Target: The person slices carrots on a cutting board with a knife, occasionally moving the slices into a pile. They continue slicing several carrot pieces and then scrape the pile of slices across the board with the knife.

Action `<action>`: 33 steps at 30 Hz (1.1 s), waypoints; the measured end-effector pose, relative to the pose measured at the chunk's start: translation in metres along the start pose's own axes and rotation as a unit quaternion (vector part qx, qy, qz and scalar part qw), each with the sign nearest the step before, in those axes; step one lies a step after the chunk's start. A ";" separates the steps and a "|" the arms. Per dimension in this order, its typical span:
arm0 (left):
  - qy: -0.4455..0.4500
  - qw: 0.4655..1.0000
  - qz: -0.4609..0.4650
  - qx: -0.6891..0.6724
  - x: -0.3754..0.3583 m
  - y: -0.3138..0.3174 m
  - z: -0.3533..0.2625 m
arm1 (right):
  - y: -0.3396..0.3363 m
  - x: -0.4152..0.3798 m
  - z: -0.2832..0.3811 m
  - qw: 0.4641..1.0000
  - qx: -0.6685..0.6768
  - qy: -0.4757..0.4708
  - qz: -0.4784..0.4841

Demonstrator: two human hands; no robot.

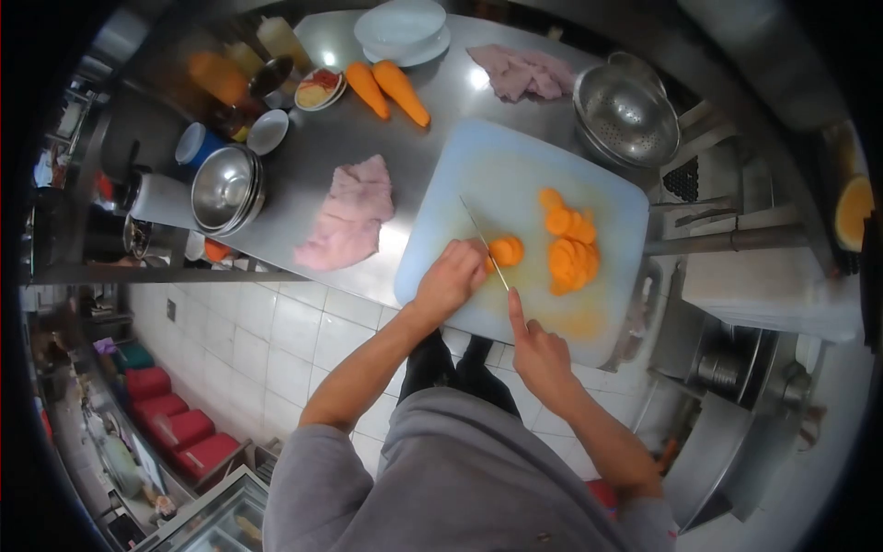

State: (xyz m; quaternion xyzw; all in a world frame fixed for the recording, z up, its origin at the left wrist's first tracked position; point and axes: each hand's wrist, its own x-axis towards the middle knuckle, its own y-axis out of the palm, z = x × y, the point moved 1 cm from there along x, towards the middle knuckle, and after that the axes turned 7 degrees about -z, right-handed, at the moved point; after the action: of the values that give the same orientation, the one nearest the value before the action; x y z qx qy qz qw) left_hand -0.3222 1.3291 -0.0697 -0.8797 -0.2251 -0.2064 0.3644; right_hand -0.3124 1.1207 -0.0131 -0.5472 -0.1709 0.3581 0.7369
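Observation:
On the pale blue cutting board (464, 161), my left hand (452, 279) has its fingers curled over a carrot (487, 261), most of which the hand hides. My right hand (541, 354) grips a knife (480, 232), its index finger stretched along the blade's back. The blade stands beside the left fingertips, between them and a few cut carrot slices (506, 250). A larger heap of carrot slices (572, 262) lies further right on the board. Two peeled whole carrots (401, 94) rest on the steel table (441, 87) beyond the board.
A pink cloth (351, 213) lies left of the board, and another cloth (520, 72) behind it. Metal bowls (223, 190) stand at the left, a colander (628, 115) at the right. White bowls (401, 28) and a small plate of cut food (318, 89) sit at the back.

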 end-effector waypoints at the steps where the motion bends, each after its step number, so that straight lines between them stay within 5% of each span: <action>1: -0.002 1.000 -0.003 0.006 0.001 0.000 0.001 | 0.001 0.004 -0.001 1.000 -0.003 -0.001 -0.001; 12: 0.006 0.999 -0.033 0.002 0.002 0.001 -0.002 | -0.067 -0.045 0.013 0.998 0.001 0.015 0.068; 23: -0.014 1.000 0.002 -0.006 0.001 -0.003 0.004 | 0.002 -0.008 -0.011 1.000 0.006 -0.010 0.016; 33: 0.013 0.999 -0.022 0.039 -0.002 -0.004 -0.008 | -0.020 -0.018 -0.001 1.000 0.000 0.003 0.023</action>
State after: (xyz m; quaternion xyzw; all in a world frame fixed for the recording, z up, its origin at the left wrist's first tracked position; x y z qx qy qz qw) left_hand -0.3275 1.3252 -0.0629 -0.8567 -0.2474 -0.2171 0.3971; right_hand -0.3175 1.1044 0.0076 -0.5523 -0.1562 0.3729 0.7290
